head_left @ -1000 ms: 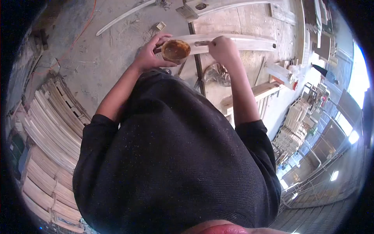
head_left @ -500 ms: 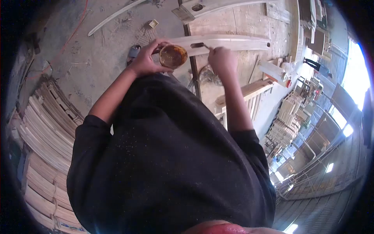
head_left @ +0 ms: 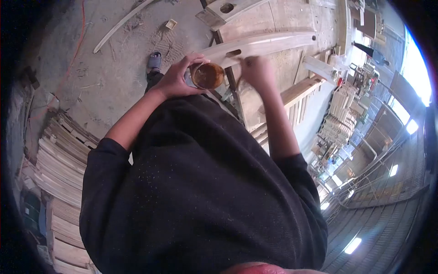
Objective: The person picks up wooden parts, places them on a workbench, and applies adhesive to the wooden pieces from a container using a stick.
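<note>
My left hand (head_left: 175, 78) is wrapped round the side of a round cup (head_left: 209, 76), tilted so its brown-stained inside shows. Closed and smeared by motion, my right hand (head_left: 258, 73) is beside the cup's right side, a little apart from it. The small brush it grips is mostly lost in the blur. Just beyond both hands lies a long, slightly curved wooden piece (head_left: 269, 43) with a dark oval slot (head_left: 233, 53) near its left end and a small hole at the far end.
A second slotted wooden piece (head_left: 226, 7) lies farther back on the wooden worktop (head_left: 292, 20). Stacked wooden strips (head_left: 64, 169) stand at my left. A small square box (head_left: 171, 23) and a curved strip (head_left: 121, 25) lie on the dusty floor. One sandalled foot (head_left: 154, 60) shows.
My right hand has drawn the brush back from the slot toward the cup. My left hand and the cup have shifted slightly right, and the whole view has moved a little.
</note>
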`<state>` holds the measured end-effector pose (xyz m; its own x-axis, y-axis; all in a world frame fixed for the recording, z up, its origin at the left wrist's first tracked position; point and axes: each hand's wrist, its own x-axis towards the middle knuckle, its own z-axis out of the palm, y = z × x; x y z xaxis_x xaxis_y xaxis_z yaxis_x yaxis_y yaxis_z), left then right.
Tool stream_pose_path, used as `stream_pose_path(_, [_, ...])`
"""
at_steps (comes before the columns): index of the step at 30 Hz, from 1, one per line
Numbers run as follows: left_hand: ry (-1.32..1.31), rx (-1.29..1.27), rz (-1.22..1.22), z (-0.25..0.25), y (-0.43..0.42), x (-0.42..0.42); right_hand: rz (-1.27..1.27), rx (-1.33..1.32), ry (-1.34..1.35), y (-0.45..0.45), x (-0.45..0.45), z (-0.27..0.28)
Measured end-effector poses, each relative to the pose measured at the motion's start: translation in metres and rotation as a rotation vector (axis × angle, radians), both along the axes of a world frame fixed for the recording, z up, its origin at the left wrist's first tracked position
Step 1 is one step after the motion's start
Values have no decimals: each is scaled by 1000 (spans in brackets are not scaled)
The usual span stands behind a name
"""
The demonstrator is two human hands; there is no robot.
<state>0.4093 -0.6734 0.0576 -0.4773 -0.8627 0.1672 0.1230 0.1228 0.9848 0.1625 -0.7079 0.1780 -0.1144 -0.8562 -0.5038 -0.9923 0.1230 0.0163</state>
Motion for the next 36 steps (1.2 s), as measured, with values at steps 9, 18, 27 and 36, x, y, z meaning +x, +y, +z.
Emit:
stream_pose_path(9, [24, 40, -17, -4, -2, -2, 45, 45, 199, -17, 3, 5])
stream_pose_path(18, [-13, -3, -45, -5, -6, 1, -116, -13, 94, -26, -5, 5])
stream_pose_path(27, [5, 4, -28, -5, -9, 0, 103, 97, 6, -8, 2, 5])
stream_pose_path(36, [-34, -14, -42, -2, 6, -7, -129, -59, 140, -12, -10, 9])
